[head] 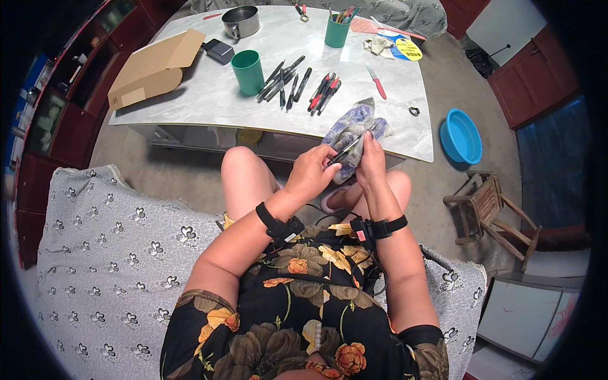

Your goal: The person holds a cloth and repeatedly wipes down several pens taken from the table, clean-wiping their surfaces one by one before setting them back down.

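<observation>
My left hand [313, 170] grips one end of a dark pen [346, 151] just off the table's front edge. A grey and blue cloth [350, 121] is held by my right hand [372, 159], its thumb pressing near the pen's far end. The cloth drapes around the pen and partly rests on the tabletop. Beyond my hands lie a cluster of pens with red and black parts [325, 94] and a looser pile of dark pens [281, 81]. To the left of that pile stands a green cup [248, 72].
On the marble-patterned table [190, 107] are a cardboard box [154, 71], a black box [218, 51], a metal mug [241, 22], a filled green pen cup [338, 32] and a red-handled knife [376, 81]. A blue basin [461, 136] and wooden stool [489, 204] are on the right.
</observation>
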The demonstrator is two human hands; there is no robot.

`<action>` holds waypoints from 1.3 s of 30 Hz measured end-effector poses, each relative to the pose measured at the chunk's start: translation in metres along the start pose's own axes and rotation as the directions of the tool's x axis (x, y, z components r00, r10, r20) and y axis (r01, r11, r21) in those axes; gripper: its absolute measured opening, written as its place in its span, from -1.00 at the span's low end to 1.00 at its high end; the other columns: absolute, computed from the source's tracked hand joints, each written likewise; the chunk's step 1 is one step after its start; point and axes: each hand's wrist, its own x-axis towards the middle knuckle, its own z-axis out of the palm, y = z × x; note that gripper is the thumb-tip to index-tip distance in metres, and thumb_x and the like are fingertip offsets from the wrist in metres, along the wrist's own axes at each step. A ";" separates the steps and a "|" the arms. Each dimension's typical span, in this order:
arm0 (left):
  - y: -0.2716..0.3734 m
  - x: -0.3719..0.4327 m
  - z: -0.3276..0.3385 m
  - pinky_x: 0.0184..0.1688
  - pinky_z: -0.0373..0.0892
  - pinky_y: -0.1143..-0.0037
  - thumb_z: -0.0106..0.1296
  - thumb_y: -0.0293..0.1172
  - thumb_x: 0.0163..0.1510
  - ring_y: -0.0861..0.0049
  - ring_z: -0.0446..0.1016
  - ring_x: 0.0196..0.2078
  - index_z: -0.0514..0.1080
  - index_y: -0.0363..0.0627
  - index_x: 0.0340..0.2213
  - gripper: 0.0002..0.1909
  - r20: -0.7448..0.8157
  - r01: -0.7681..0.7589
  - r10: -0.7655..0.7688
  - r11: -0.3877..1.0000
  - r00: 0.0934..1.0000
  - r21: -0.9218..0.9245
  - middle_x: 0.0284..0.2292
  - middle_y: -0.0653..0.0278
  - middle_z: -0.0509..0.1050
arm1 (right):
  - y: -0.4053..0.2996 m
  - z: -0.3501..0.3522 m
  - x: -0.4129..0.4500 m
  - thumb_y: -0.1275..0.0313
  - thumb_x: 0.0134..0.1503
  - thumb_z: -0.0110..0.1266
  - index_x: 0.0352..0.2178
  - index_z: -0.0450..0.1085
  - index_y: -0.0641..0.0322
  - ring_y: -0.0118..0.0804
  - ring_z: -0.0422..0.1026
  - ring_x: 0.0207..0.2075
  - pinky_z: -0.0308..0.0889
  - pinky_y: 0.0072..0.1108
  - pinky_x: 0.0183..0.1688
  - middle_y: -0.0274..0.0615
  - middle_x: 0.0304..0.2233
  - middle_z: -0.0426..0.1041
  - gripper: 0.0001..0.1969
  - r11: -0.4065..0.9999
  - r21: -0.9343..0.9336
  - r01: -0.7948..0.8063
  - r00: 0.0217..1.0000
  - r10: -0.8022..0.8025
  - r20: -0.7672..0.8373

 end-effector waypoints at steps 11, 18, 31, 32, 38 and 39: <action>-0.001 0.009 -0.007 -0.49 0.30 0.44 -0.01 -0.51 -0.22 0.27 0.38 -0.54 0.32 -0.24 -0.44 -0.80 -0.059 -0.119 0.133 0.975 0.989 0.188 -0.58 0.09 0.37 | 0.023 0.012 -0.028 0.47 0.06 -0.10 -0.35 0.25 0.28 -0.53 0.33 -0.45 0.26 -0.70 -0.41 -0.30 -0.41 0.37 -0.88 1.000 -0.017 -0.023 0.990 0.025 0.141; 0.004 0.001 0.002 -0.49 0.31 0.45 0.08 -0.41 -0.19 0.28 0.40 -0.54 0.31 -0.24 -0.46 -0.77 0.006 -0.081 0.081 0.988 0.997 0.131 -0.56 0.10 0.39 | 0.009 0.000 -0.010 0.41 0.07 -0.08 -0.36 0.26 0.29 -0.51 0.35 -0.44 0.28 -0.67 -0.41 -0.28 -0.42 0.37 -0.85 0.999 0.026 -0.030 0.997 0.028 0.068; 0.005 0.004 0.003 -0.47 0.33 0.45 -0.01 -0.39 -0.07 0.24 0.43 -0.52 0.35 -0.30 -0.39 -0.78 0.099 -0.107 0.099 0.991 0.990 0.080 -0.56 0.04 0.42 | 0.004 0.001 -0.005 0.44 0.07 -0.08 -0.37 0.27 0.27 -0.46 0.38 -0.50 0.31 -0.65 -0.45 -0.26 -0.48 0.39 -0.88 0.982 0.186 0.018 1.000 -0.020 0.013; 0.004 0.007 0.001 -0.50 0.33 0.50 -0.05 -0.41 -0.04 0.36 0.44 -0.56 0.35 -0.32 -0.40 -0.80 0.141 0.040 -0.029 0.996 0.990 -0.079 -0.58 0.08 0.43 | 0.005 0.000 -0.007 0.44 0.07 -0.09 -0.37 0.26 0.26 -0.46 0.37 -0.52 0.31 -0.65 -0.47 -0.26 -0.49 0.39 -0.88 0.984 0.176 -0.015 0.997 0.001 0.083; -0.007 0.015 0.001 -0.55 0.32 0.65 -0.22 -0.42 0.08 0.67 0.38 -0.63 0.34 -0.34 -0.33 -0.77 0.273 0.335 -0.245 0.870 0.930 -0.362 -0.63 0.26 0.42 | 0.018 0.011 -0.028 0.45 0.09 -0.12 -0.41 0.22 0.26 -0.52 0.28 -0.62 0.24 -0.68 -0.59 -0.29 -0.55 0.33 -0.91 0.988 0.130 -0.080 0.970 0.047 0.237; -0.005 0.013 0.002 -0.55 0.32 0.65 -0.22 -0.42 0.08 0.67 0.38 -0.63 0.34 -0.34 -0.33 -0.77 0.273 0.335 -0.244 0.870 0.930 -0.362 -0.63 0.26 0.42 | 0.019 0.012 -0.027 0.43 0.10 -0.14 -0.43 0.23 0.25 -0.52 0.27 -0.63 0.22 -0.68 -0.61 -0.30 -0.57 0.32 -0.89 0.999 0.041 -0.006 0.986 -0.001 0.167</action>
